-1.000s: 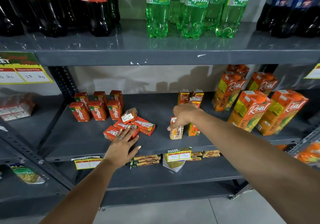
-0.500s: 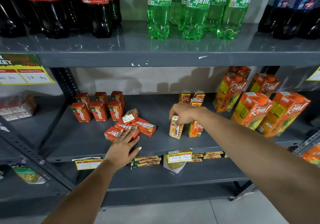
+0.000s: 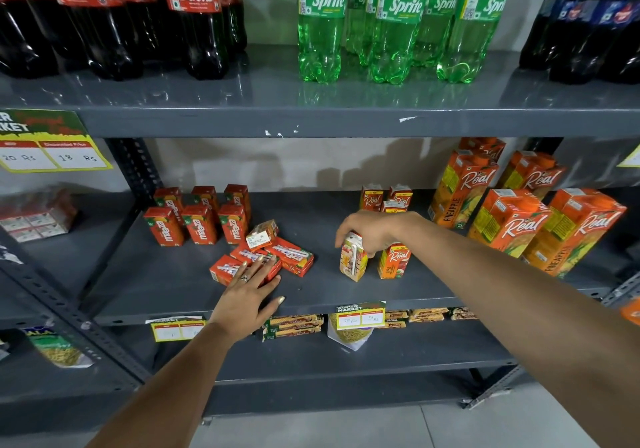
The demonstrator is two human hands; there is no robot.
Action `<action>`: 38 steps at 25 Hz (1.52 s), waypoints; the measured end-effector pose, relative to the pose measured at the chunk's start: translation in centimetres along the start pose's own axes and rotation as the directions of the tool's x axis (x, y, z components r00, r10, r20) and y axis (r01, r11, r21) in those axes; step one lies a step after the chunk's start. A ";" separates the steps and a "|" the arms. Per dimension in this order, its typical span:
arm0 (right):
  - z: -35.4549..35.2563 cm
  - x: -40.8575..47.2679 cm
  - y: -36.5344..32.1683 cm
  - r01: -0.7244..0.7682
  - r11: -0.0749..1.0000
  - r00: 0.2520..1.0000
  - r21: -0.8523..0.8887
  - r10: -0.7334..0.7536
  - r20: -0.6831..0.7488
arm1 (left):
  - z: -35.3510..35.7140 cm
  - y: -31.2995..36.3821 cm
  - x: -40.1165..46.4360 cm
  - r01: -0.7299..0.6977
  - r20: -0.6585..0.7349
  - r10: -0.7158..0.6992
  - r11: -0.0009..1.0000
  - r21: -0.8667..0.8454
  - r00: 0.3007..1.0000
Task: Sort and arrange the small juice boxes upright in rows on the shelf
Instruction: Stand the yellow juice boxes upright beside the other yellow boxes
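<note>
A: Where was the right hand?

B: Its fingers pinched the top of an upright juice box near the shelf front edge, just beside another Real box.

A: And the left hand?

B: Fingers spread flat over toppled Maaza boxes, in front of six upright Maaza boxes.

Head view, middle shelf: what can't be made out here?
- Third back Real box: mostly hidden by the right hand.
- Toppled Maaza boxes: partly covered by the left hand, count uncertain.
- Price tag: writing too small.
- Dark bottles: labels blurred, tops cut off.
</note>
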State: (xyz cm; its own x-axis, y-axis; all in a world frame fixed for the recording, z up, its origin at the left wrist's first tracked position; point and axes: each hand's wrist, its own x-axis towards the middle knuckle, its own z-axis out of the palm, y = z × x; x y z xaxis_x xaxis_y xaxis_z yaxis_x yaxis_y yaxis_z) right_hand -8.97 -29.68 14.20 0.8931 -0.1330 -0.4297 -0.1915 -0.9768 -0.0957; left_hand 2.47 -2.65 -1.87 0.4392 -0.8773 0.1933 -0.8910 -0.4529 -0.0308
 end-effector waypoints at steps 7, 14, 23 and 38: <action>0.1 0.3 0.6 -0.084 0.993 0.995 0.078 0.088 -0.047 | 0.2 -0.1 0.0 -0.005 -0.012 0.005 1.000 0.005 1.000; 0.4 0.1 1.1 -0.088 0.996 0.996 0.033 0.087 0.028 | 0.4 -0.1 0.1 -0.006 -0.011 0.006 1.000 -0.002 1.000; 1.2 0.3 2.2 -0.122 0.993 0.991 -0.006 0.121 -0.064 | 0.6 -0.3 0.1 -0.007 -0.001 0.007 1.000 -0.002 1.000; -2.0 3.8 -3.0 0.133 0.954 0.962 0.268 -0.059 -0.267 | 0.6 -0.6 0.2 -0.012 -0.015 0.012 1.000 -0.003 1.000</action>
State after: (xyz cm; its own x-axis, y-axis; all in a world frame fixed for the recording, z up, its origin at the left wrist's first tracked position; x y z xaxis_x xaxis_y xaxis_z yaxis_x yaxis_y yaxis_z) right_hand -4.18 -27.63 14.65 0.9791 -0.1153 -0.1675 -0.1732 -0.9047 -0.3894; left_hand 3.11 -2.62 -2.36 0.4266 -0.8804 0.2073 -0.8967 -0.4417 -0.0306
